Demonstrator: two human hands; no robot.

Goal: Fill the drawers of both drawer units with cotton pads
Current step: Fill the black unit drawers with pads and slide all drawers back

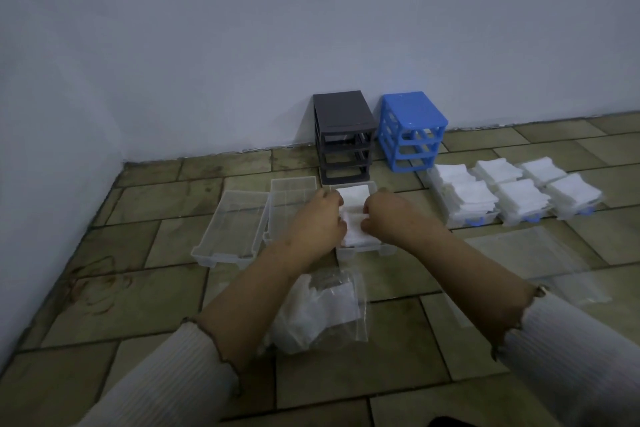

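A dark grey drawer unit [344, 139] and a blue drawer unit [410, 130] stand empty against the wall. In front of the grey one lies a clear drawer [360, 250] with white cotton pads [353, 196] in it. My left hand [320, 220] and my right hand [388, 215] grip a stack of cotton pads [353, 229] from both sides, over that drawer's near half. Two empty clear drawers [232, 222] lie to the left. Three drawers heaped with pads [512, 196] sit at the right.
A clear plastic bag with cotton pads [322, 312] lies on the tiled floor below my arms. Flat empty plastic bags [540, 250] lie at the right. The wall corner closes off the left and back.
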